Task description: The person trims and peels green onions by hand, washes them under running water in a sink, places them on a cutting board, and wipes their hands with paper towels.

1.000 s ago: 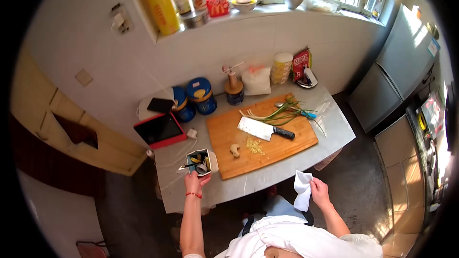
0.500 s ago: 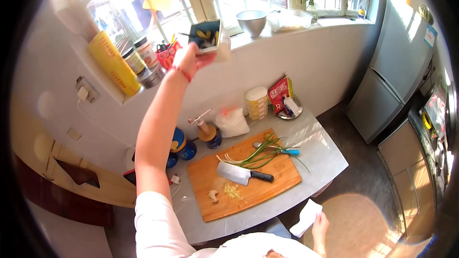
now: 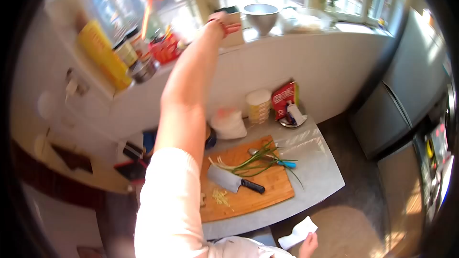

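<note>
My left hand (image 3: 224, 23) reaches far forward to the windowsill, fingers closed around a pale box-shaped container (image 3: 233, 37) with a dark inside. The container is at the sill, beside a grey metal bowl (image 3: 262, 18); motion blurs the hand. Low in the view, my right hand (image 3: 309, 244) holds a folded white paper or cloth (image 3: 298, 232) away from the table edge. Between them, a cleaver (image 3: 233, 179) with a black handle lies on the wooden cutting board (image 3: 272, 193), with green onions (image 3: 253, 163) and chopped pale bits (image 3: 220, 198).
A blue-handled tool (image 3: 287, 164) lies under the onions. Behind the board stand a white bag (image 3: 228, 124), a stacked tub (image 3: 258, 106) and a red packet (image 3: 285, 96). A yellow box (image 3: 103, 56), jars and a red holder (image 3: 165, 48) line the sill's left. A fridge (image 3: 382, 119) stands right.
My left hand has moved right along the sill with the container, which now sits closer to the metal bowl and upright. My right hand still holds the white paper or cloth.
</note>
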Available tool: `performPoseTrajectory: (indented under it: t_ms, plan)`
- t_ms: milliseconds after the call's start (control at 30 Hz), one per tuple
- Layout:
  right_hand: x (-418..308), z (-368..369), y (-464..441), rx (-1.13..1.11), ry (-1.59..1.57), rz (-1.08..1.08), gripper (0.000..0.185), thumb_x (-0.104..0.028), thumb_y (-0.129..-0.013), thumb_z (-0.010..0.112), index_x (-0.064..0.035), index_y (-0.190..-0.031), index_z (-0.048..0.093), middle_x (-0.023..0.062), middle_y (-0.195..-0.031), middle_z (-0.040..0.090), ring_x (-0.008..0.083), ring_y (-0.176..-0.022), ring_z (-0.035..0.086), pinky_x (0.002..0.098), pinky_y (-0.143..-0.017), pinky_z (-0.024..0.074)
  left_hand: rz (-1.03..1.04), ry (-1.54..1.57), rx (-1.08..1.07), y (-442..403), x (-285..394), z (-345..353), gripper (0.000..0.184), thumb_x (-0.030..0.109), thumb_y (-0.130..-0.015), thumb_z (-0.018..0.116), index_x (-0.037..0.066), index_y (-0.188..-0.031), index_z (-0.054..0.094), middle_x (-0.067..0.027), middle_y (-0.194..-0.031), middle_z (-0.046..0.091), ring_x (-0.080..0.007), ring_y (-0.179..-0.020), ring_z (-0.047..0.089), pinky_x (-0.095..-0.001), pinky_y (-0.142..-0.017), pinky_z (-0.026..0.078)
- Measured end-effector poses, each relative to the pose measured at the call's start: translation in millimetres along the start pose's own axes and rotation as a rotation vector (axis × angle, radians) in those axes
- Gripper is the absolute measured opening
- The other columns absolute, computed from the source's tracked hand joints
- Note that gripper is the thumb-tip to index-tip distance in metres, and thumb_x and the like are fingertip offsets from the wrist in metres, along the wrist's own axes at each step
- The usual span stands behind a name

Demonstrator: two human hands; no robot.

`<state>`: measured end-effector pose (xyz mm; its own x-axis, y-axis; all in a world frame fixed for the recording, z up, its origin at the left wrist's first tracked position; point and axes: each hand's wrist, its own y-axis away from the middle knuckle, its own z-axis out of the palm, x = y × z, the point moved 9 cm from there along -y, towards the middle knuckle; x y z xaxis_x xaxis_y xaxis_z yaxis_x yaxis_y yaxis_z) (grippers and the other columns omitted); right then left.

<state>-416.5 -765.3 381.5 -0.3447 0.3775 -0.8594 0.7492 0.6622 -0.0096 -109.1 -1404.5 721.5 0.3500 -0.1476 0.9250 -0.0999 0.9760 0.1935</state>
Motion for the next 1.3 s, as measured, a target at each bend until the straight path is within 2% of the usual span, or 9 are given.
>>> performPoseTrajectory:
  t_ms: [100,167,267,400,600,700,867,967,1300]
  plan:
    - [-9.1,18.1,-18.3,-0.104,0.072,-0.025,0.023,-0.017,-0.092,0.048,0.0051,-0.084,0.051,0.0038,-0.066,0.048,0.011,-0.061,0.042,0.0275,-0.057,0.0402,0.079,-0.141,-0.216,37.6,-31.6,-6.2,0.058,0.027,-0.088,0.046,-0.005,-0.13,0.022,-0.027,-0.119,0.045,-0.0358,-0.09,0.062,-0.0399,-0.075,0.053]
    - [-16.9,39.6,-33.2,-0.208,0.0,-0.061,0.025,-0.02,-0.092,0.048,0.0002,-0.077,0.048,0.0002,-0.065,0.043,0.0073,-0.059,0.039,0.0237,-0.052,0.0375,0.367,-0.084,-0.388,123.5,-70.0,-15.9,0.062,0.027,-0.088,0.054,-0.005,-0.13,0.022,-0.0199,-0.106,0.05,-0.027,-0.079,0.063,-0.0353,-0.069,0.053]
    - [-47.5,79.1,-44.7,-0.372,-0.161,-0.095,0.021,-0.016,-0.093,0.045,0.0023,-0.083,0.048,0.0031,-0.072,0.045,0.0117,-0.064,0.038,0.0257,-0.054,0.0351,0.281,-0.202,-0.758,277.9,-183.9,-66.7,0.067,0.028,-0.084,0.062,0.002,-0.133,0.024,-0.0126,-0.114,0.045,-0.0182,-0.091,0.059,-0.028,-0.077,0.048]
    - [-138.6,146.3,22.0,-0.723,-0.435,0.1,0.024,-0.018,-0.094,0.043,0.0008,-0.107,0.051,0.0008,-0.09,0.053,0.0065,-0.073,0.048,0.019,-0.061,0.0397,-0.037,-0.157,-0.669,404.0,-312.8,-166.1,0.088,0.037,-0.077,0.069,0.006,-0.14,0.015,-0.0155,-0.13,0.034,-0.0241,-0.115,0.044,-0.0343,-0.096,0.037]
    - [-190.7,194.3,165.9,-1.197,-0.518,0.067,0.025,-0.019,-0.095,0.042,0.0004,-0.109,0.05,0.0031,-0.091,0.056,0.0076,-0.074,0.054,0.0235,-0.063,0.0471,-0.025,-0.18,-0.423,474.7,-300.9,-290.8,0.04,0.02,-0.08,0.066,0.002,-0.111,0.049,-0.004,-0.089,0.054,-0.0099,-0.082,0.051,-0.0249,-0.077,0.042]
    - [-197.4,195.8,211.1,-1.116,-0.635,0.253,0.026,-0.019,-0.095,0.041,0.0008,-0.11,0.049,0.0075,-0.097,0.058,0.0142,-0.084,0.059,0.028,-0.07,0.05,-0.097,0.003,-0.405,498.2,-294.8,-343.8,0.021,0.01,-0.082,0.062,0.004,-0.099,0.05,0.0015,-0.083,0.049,-0.0061,-0.078,0.047,-0.0206,-0.073,0.041]
    - [-208.1,182.2,250.1,-1.051,-0.821,0.36,0.027,-0.02,-0.095,0.041,0.0001,-0.111,0.049,0.0079,-0.1,0.058,0.0167,-0.09,0.058,0.0333,-0.081,0.049,-0.108,0.0,-0.425,522.6,-283.6,-375.7,0.05,0.012,-0.081,0.063,0.002,-0.122,0.037,-0.0083,-0.12,0.044,-0.0181,-0.107,0.045,-0.0307,-0.092,0.039]
    - [-210.8,156.3,261.9,-1.079,-0.852,0.296,0.028,-0.022,-0.094,0.043,-0.0006,-0.11,0.05,0.0065,-0.098,0.059,0.0145,-0.089,0.058,0.0314,-0.081,0.0488,-0.437,0.227,-0.507,554.7,-289.1,-342.1,0.037,0.009,-0.083,0.061,0.0,-0.113,0.042,-0.0069,-0.1,0.056,-0.0114,-0.091,0.054,-0.0235,-0.079,0.045]
    - [-118.6,-34.4,197.2,-0.505,-0.869,0.116,0.028,-0.005,-0.084,0.058,0.0037,-0.11,0.055,0.0081,-0.096,0.063,0.0122,-0.083,0.06,0.025,-0.072,0.0509,-0.071,0.019,-0.465,613.0,-313.9,-231.1,0.013,0.013,-0.084,0.062,0.004,-0.085,0.052,0.0032,-0.075,0.055,-0.0018,-0.066,0.046,-0.017,-0.06,0.037]
